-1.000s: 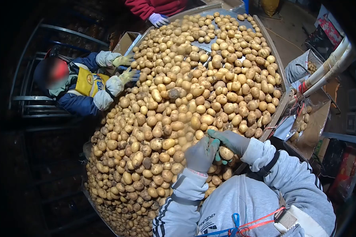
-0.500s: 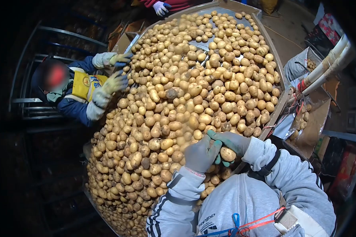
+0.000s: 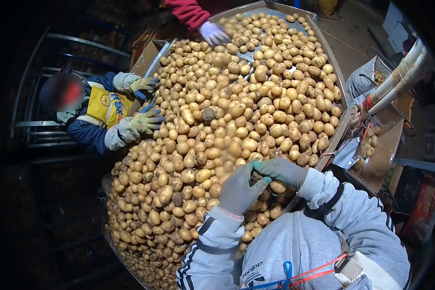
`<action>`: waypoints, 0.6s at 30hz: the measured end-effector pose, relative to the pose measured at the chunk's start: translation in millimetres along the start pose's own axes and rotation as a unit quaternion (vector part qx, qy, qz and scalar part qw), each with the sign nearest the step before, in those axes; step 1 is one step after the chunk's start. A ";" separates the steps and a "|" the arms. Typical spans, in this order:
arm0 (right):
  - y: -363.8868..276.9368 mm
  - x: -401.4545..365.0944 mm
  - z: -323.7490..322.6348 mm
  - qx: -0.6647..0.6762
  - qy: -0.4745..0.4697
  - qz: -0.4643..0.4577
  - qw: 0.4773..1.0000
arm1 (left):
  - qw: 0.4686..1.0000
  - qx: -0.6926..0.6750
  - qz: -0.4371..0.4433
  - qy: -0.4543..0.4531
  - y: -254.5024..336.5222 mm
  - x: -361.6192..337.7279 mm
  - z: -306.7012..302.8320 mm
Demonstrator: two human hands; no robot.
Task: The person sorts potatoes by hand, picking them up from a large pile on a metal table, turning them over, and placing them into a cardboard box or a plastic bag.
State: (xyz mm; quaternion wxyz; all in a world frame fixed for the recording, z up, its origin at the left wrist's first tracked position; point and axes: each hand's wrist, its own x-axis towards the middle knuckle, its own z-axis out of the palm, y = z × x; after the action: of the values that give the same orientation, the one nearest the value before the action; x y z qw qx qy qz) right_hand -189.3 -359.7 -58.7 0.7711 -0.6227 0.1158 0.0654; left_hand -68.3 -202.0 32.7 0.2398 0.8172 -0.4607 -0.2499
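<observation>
My left hand (image 3: 239,190), in a grey glove with green fingertips, is over the near part of a big heap of potatoes (image 3: 188,159). Its thumb and fingers are spread apart in a curve, with a dark gap between them. My right hand (image 3: 282,173), gloved alike, is bent over a pale potato (image 3: 278,187), fingers curled about it and partly covering it. The fingertips of both hands come together above this gap, and my left thumb points at that potato.
A wooden-rimmed table (image 3: 344,87) bears the heap. On the left a person in a yellow apron (image 3: 104,106) has both gloved hands at the potatoes. Another person's white glove (image 3: 214,34) reaches in at the far edge. White pipes (image 3: 396,79) and a cardboard box (image 3: 384,150) stand right.
My hands have closed in over the potato, which shows less now. The far person's gloved hand has come in over the heap. The left co-worker's hands have lowered onto the potatoes.
</observation>
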 end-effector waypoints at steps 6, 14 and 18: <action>-13.5 -5.6 4.0 0.109 0.001 0.141 0.984 | 0.993 0.112 -0.001 -0.036 -5.5 -4.8 3.7; 7.4 -7.9 7.7 0.103 0.026 0.111 0.988 | 0.993 0.112 -0.014 -0.020 4.4 -11.0 20.2; 10.6 -8.9 8.5 0.094 0.051 0.126 0.986 | 0.992 0.126 -0.023 -0.008 8.8 -9.5 26.4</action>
State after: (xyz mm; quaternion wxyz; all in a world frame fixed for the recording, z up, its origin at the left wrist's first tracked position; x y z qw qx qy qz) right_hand -199.6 -348.8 -64.7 0.8045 -0.5307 0.2386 0.1192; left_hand -94.8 -202.0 19.8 0.1258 0.8494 -0.4710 -0.2022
